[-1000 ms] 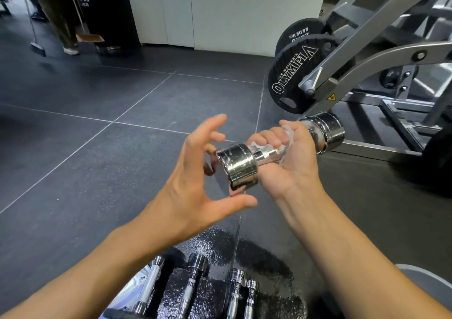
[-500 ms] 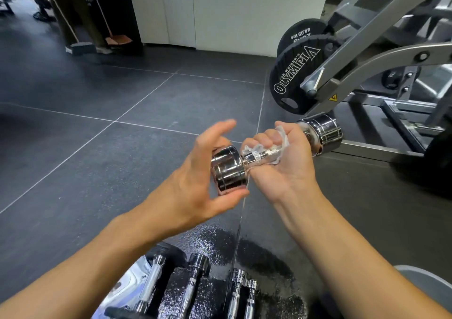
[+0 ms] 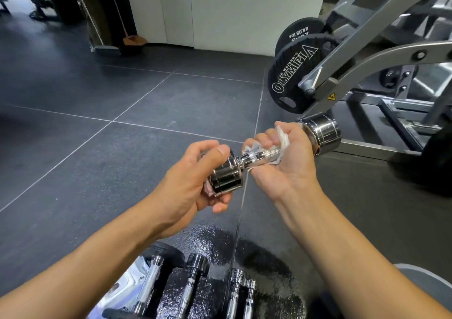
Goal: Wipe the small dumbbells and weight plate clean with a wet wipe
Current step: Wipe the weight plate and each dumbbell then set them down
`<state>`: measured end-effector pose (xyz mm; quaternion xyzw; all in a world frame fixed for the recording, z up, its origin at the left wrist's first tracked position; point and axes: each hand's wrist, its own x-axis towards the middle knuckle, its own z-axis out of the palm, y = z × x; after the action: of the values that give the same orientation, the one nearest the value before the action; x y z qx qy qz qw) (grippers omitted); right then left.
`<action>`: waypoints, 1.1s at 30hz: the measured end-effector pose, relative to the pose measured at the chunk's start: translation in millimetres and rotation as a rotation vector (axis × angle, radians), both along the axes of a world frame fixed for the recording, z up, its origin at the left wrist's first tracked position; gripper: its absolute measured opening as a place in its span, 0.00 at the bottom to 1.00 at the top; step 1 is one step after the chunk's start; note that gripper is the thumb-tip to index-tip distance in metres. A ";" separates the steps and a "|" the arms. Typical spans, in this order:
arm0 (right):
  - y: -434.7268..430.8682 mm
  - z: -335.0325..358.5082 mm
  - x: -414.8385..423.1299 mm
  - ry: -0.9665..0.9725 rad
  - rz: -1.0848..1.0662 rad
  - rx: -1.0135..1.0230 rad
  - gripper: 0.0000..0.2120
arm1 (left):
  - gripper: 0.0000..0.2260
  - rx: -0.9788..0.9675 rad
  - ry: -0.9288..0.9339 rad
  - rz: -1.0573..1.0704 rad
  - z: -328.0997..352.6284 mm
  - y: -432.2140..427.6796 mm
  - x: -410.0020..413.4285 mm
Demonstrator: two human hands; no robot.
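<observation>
Two bare hands hold one chrome dumbbell (image 3: 274, 154) in the air above a dark tiled floor (image 3: 97, 147). The left hand (image 3: 193, 181) is closed around the nearer head of the dumbbell, thumb on top and fingers curled underneath, so that head sits in its grip. The right hand (image 3: 283, 157) is palm up with its fingers curled over the knurled handle, pressing a crumpled white wet wipe (image 3: 281, 137) against the bar; bits of the wipe stick out above and below the fingers. The far head of the dumbbell juts out past the right hand, away from the person and clear of both hands.

Below both wrists, close to the person, several more small dumbbells (image 3: 193, 284) lie side by side on a wet, glistening patch of the floor. A white packet (image 3: 127, 284) lies under the left forearm, partly hidden by the leftmost of those dumbbells; what it holds cannot be told.

Beyond the right hand, further off, a black weight plate (image 3: 293, 74) printed OLYMPIA hangs on a grey gym machine (image 3: 367, 57), with a second black plate just behind it. Far beyond the left hand, a broom and dustpan (image 3: 132, 41) stand near a white wall (image 3: 232, 10).
</observation>
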<state>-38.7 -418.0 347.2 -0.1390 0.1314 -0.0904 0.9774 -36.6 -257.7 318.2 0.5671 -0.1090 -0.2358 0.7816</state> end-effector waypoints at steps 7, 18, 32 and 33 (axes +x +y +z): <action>-5.8 -0.4 4.3 0.003 -0.019 0.057 0.18 | 0.48 0.530 -1.443 0.150 -4.6 21.8 16.6; 2.4 -2.0 -2.5 0.035 0.000 -0.036 0.18 | 0.22 0.041 0.243 -0.076 6.9 3.5 -2.7; 0.3 1.2 -0.2 0.020 -0.041 0.013 0.18 | 0.31 0.090 -0.102 -0.087 0.0 6.1 -8.1; 0.8 1.3 -0.9 0.023 -0.039 -0.005 0.18 | 0.27 0.010 0.037 -0.094 -1.1 4.3 -7.2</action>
<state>-39.6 -417.1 348.5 -0.1401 0.1452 -0.1080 0.9735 -43.8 -253.4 317.1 0.5609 -0.1196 -0.2833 0.7686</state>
